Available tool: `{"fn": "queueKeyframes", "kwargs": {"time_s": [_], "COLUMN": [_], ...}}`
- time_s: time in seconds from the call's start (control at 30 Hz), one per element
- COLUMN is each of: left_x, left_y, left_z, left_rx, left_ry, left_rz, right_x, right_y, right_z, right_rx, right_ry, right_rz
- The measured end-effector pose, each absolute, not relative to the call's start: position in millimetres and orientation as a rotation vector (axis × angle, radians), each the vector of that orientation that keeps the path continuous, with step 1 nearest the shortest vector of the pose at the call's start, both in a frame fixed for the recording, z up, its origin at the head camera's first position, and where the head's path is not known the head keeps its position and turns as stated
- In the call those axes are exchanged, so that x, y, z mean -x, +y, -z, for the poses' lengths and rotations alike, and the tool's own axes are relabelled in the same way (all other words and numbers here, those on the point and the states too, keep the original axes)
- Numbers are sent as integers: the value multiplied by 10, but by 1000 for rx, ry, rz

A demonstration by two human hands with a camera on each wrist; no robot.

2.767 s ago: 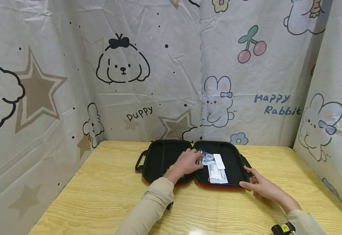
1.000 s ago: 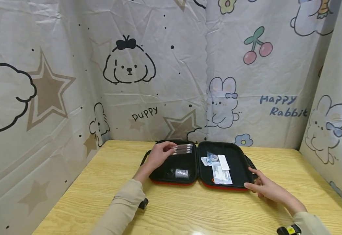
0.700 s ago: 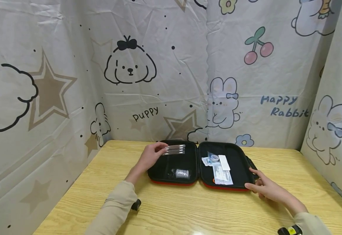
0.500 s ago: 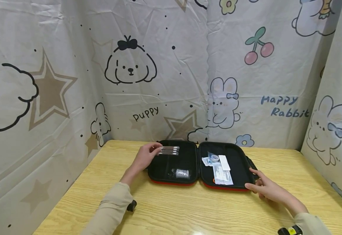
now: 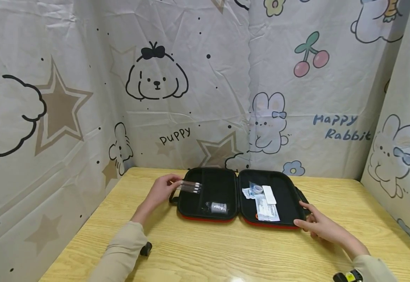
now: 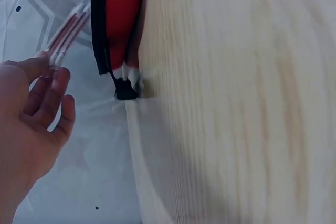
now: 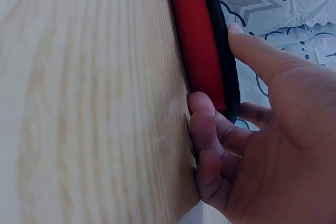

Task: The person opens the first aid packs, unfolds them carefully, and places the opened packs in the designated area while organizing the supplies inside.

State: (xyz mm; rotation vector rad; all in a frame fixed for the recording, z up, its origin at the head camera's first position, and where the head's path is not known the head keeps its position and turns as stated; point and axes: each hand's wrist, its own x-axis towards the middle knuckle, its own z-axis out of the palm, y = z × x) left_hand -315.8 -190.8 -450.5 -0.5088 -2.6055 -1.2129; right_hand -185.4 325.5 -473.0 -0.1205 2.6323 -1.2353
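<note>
An unzipped black-lined case with a red shell [image 5: 219, 192] lies spread flat on the table. My left hand [image 5: 157, 191] pinches one end of a clear packet of cotton swabs [image 5: 190, 187] over the case's left edge. In the left wrist view the swabs [image 6: 67, 34] jut out from thumb and fingertips, with brownish shafts. At the case's right side, my right hand [image 5: 320, 226] grips the corner beside the handle. Its thumb rests on the black zipper rim [image 7: 220, 40], while the other fingers curl by the red wall [image 7: 197, 40].
The left half holds a plastic-wrapped white roll [image 5: 219, 208]. In the right half lie a tape roll [image 5: 257, 189], a white flat box [image 5: 269, 194], a printed white packet [image 5: 266, 209] and a bit of orange [image 5: 256, 216]. Patterned curtains [image 5: 176, 78] enclose the wooden table [image 5: 208, 250].
My left hand has left the middle of the case and travelled left, carrying the swab packet to the left edge and slightly nearer. The right hand keeps its grip on the corner.
</note>
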Motion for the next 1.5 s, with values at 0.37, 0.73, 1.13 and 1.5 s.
{"fn": "queueKeyframes", "kwargs": {"time_s": [0.37,0.73,1.13,1.5], "left_x": [3198,3199,3202,3152], "left_y": [-1974,-1777,-1384,-1144], "left_z": [4507,4500,4554,4564], "left_rx": [484,575,598,735], "left_ry": [-2716,-2847,-2863,-2895], "left_rz": [1217,1048,695,619], "right_x": [1852,1860,1855,1865], "right_y": [3261,3245,3264,3275], "right_z": [4738,4702,4718,4733], "right_rx": [108,141,136,119], "right_ry": [2639,2638,2638,2640], "right_rz": [1216,1224,1227,1228]}}
